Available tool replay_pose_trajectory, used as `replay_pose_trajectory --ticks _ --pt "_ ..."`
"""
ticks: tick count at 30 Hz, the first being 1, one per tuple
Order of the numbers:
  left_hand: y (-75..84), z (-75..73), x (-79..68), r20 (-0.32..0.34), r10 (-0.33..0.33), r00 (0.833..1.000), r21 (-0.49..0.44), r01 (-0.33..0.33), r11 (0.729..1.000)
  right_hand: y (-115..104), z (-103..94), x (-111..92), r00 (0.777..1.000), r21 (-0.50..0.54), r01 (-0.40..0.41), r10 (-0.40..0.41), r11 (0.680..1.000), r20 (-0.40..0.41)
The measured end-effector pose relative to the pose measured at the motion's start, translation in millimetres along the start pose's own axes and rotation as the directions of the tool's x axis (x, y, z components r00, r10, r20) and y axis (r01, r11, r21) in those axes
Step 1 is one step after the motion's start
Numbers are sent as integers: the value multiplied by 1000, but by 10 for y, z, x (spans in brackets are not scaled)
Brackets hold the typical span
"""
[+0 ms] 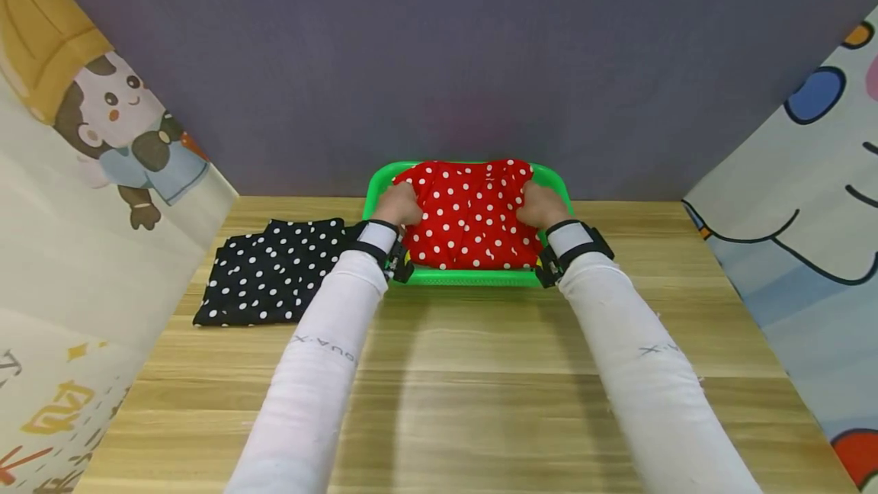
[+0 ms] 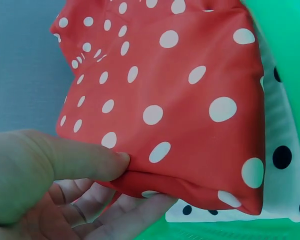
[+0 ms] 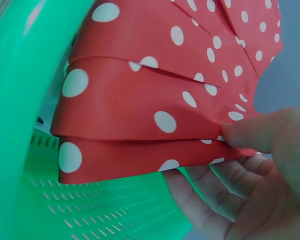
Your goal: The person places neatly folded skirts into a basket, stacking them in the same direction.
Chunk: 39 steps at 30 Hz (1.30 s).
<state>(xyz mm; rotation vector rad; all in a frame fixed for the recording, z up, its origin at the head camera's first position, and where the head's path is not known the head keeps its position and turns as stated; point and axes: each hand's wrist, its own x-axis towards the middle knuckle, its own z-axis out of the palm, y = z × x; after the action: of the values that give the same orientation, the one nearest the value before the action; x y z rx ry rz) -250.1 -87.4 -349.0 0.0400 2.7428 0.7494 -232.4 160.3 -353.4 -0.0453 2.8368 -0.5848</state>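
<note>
A folded red cloth [image 1: 473,219] with white dots lies over the green plastic basket [image 1: 473,278]. My left hand [image 1: 400,206] pinches its left edge; in the left wrist view the thumb is on top and the fingers are underneath. At the opposite edge my right hand [image 1: 542,206] pinches the layers the same way, as the right wrist view shows. Below the red cloth, a white cloth [image 2: 280,125] with black dots lies inside the basket, mostly hidden.
A folded black cloth [image 1: 267,280] with white dots lies on the wooden table [image 1: 494,380] left of the basket, partly behind my left forearm. A grey panel [image 1: 473,44] rises behind the basket. Walls with cartoon prints flank the table.
</note>
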Motion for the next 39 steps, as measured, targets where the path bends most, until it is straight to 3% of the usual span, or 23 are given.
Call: replay_pose_trajectory --ticks 11,28,34,39 --pt "7 47 49 70 -50 996 32 48 998 -38 36 31 995 -56 -31 36 998 98" --pt "-31 110 87 90 -25 996 117 14 993 -50 141 41 986 -23 -11 14 1000 168" --pt "-49 108 71 134 -43 990 91 31 995 -38 178 48 983 -1 -19 19 1000 182" --pt "-88 114 67 177 -68 982 55 59 997 20 186 41 977 68 -74 58 995 206"
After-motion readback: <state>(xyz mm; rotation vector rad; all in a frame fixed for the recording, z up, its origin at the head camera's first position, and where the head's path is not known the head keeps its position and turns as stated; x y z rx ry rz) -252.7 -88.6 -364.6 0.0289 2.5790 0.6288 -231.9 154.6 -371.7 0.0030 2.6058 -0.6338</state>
